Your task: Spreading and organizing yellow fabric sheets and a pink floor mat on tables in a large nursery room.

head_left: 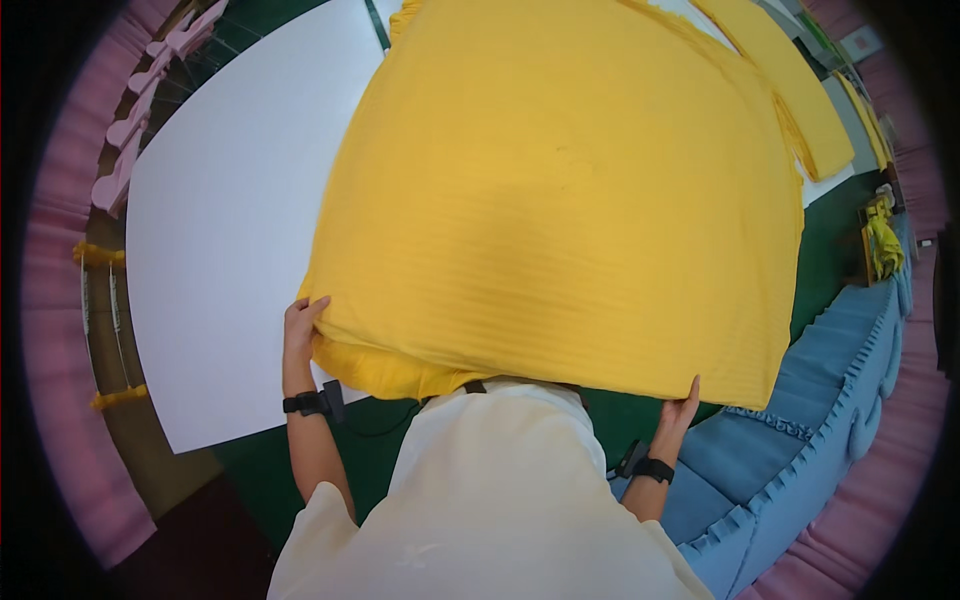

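Note:
A large yellow cloth (560, 200), layered and mostly smooth with faint ripples, spreads before me and reaches my waist. At its near left corner my left hand (302, 322) grips the edge, thumb on top and the other fingers partly hidden. Near the right end of the front edge, my right hand (683, 405) pinches the cloth from below, with one finger showing above the rim. A looser yellow fold (390, 372) hangs under the edge beside my left hand. Each wrist wears a black band with a small device.
To the left lies a white tabletop (230, 220). A second folded yellow cloth (800, 110) is at the far right. A blue quilted sofa (780, 440) stands close on my right, and pink shaped pieces (125, 160) line the far left. The floor (255, 480) is green.

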Demonstrator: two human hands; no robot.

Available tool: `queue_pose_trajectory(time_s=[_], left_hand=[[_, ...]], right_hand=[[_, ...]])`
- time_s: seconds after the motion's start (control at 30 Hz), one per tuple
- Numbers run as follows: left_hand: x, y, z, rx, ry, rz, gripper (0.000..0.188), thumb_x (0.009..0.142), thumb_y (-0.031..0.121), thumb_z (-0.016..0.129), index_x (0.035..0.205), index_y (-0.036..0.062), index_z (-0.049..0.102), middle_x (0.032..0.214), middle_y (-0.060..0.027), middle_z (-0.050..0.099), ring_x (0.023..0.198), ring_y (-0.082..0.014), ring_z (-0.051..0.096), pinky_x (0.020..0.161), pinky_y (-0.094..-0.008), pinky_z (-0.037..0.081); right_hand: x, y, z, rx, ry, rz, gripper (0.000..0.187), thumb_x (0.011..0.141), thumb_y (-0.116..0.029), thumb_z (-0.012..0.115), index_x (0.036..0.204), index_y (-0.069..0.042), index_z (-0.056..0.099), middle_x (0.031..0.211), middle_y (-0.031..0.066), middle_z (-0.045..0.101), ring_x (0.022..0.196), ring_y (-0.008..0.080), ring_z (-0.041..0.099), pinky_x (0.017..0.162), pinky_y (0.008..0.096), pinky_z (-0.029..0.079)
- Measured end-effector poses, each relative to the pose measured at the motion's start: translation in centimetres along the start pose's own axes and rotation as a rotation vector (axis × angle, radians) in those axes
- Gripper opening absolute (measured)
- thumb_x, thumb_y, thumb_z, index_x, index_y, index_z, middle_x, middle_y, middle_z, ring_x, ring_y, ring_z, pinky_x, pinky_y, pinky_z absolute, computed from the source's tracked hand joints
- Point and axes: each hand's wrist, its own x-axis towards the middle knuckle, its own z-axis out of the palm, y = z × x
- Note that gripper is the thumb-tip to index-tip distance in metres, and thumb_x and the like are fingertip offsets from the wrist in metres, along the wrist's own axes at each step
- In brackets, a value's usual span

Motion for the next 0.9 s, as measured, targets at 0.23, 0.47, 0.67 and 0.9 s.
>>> queue_pose_trajectory(time_s=[0.23,0.47,0.67,0.9], left_hand=[[1.8,0.6,0.3,-0.653,-0.131,0.240,0.036,0.083,0.011,0.056,0.114,-0.0060,0.049,0.117,-0.0134,0.055,0.107,-0.0232,0.053,0.093,-0.0344,0.042],[2.3,3.5,-0.6,-0.988,-0.213,0.438,0.044,0.072,0.005,0.044,0.114,-0.0063,0.049,0.113,-0.0159,0.056,0.105,-0.0287,0.055,0.094,-0.0385,0.044],[1.3,1.4,-1.3,-1.152,-0.279,0.578,0.045,0.068,0.010,0.042,0.109,-0.0064,0.051,0.108,-0.0175,0.057,0.102,-0.0304,0.056,0.089,-0.0411,0.046],[-4.0,0.1,7.1,-1.385,0.193,0.403,0.030,0.080,0.015,0.048,0.102,-0.0030,0.055,0.104,-0.0131,0.060,0.100,-0.0260,0.056,0.086,-0.0385,0.047]], right_hand=[[-1.7,0.5,3.2,0.125,-0.282,-0.008,0.031,0.088,-0.014,0.054,0.115,0.001,0.050,0.111,0.0135,0.058,0.098,0.0236,0.058,0.083,0.0363,0.052],[-2.8,-0.5,8.7,0.239,-0.348,-0.028,0.036,0.085,-0.009,0.051,0.118,0.004,0.046,0.113,0.0178,0.056,0.102,0.0279,0.056,0.088,0.0402,0.048],[0.8,-4.1,11.6,0.551,-0.815,0.206,0.036,0.086,-0.009,0.047,0.118,0.007,0.046,0.114,0.0196,0.055,0.106,0.0295,0.054,0.092,0.0415,0.046],[4.3,-5.8,19.4,0.303,-0.487,-0.086,0.036,0.082,-0.004,0.051,0.117,0.005,0.047,0.112,0.0186,0.056,0.105,0.0304,0.055,0.092,0.0427,0.045]])
